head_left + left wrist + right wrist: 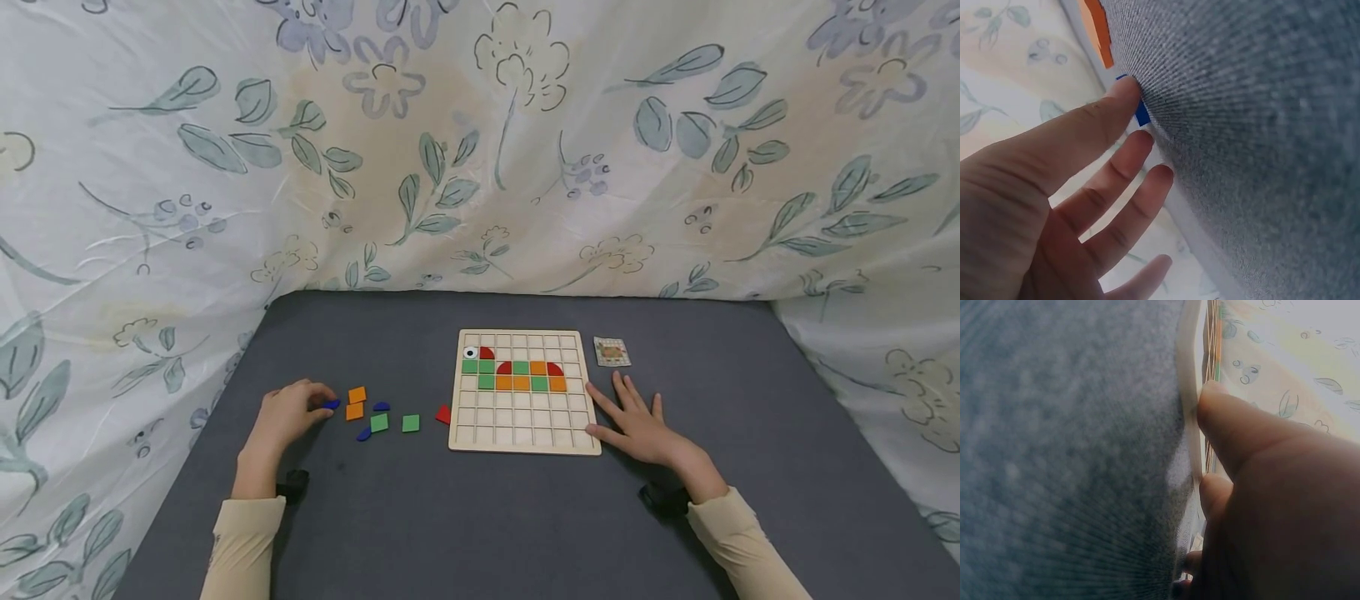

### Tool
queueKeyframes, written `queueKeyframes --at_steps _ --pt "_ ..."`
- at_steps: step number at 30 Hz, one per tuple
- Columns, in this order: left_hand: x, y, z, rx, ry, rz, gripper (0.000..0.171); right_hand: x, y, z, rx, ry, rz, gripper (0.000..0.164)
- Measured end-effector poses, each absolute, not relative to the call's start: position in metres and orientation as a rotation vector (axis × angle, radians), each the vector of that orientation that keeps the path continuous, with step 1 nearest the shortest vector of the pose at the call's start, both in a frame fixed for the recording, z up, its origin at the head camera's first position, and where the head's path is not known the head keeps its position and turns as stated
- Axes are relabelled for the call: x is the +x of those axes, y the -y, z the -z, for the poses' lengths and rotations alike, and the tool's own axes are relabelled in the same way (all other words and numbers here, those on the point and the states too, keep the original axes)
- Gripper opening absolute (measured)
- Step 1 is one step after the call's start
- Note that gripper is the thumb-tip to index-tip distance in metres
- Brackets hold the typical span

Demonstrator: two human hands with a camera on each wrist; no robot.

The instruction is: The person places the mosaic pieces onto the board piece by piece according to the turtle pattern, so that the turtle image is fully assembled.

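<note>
In the head view my left hand point(291, 410), left of the loose pieces, holds a blue half-round piece point(332, 404) between thumb and fingertips. The left wrist view has the thumb against this blue piece point(1142, 114) at the tabletop, other fingers apart below. My right hand point(637, 427) lies with fingers spread, thumb and index touching the right edge of a wooden grid board point(517, 429). On the board, red, green and orange pieces and a white piece with a black dot point(470, 352) fill some squares. The right wrist view shows the board edge-on by the fingertips.
Near my left hand lie orange squares point(355, 412), green squares point(410, 423) and two more blue half-rounds point(363, 434). A red piece point(443, 414) touches or nearly touches the board's left edge. A small picture card point(612, 352) lies right of the board. A floral curtain point(450, 167) hangs behind the grey table.
</note>
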State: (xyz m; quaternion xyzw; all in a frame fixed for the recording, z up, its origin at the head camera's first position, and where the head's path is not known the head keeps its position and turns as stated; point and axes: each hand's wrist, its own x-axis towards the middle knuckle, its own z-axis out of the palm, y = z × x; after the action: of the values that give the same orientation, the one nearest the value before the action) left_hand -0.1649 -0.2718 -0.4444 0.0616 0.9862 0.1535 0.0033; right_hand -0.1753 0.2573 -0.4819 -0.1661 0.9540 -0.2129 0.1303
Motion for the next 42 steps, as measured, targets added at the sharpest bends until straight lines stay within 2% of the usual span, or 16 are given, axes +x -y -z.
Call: queueKeyframes --at_steps 11,42 --pt "-0.1682 0.2703 0.4485 0.223 -3.094 -0.461 0.012 -0.1740 -0.2555 0.4781 -0.501 -2.777 0.621 0.073" --pt "-0.1691 0.2672 0.4508 0.204 -3.085 -0.559 0.014 -0.1738 -0.2559 0.4791 -0.502 -2.771 0.612 0.074"
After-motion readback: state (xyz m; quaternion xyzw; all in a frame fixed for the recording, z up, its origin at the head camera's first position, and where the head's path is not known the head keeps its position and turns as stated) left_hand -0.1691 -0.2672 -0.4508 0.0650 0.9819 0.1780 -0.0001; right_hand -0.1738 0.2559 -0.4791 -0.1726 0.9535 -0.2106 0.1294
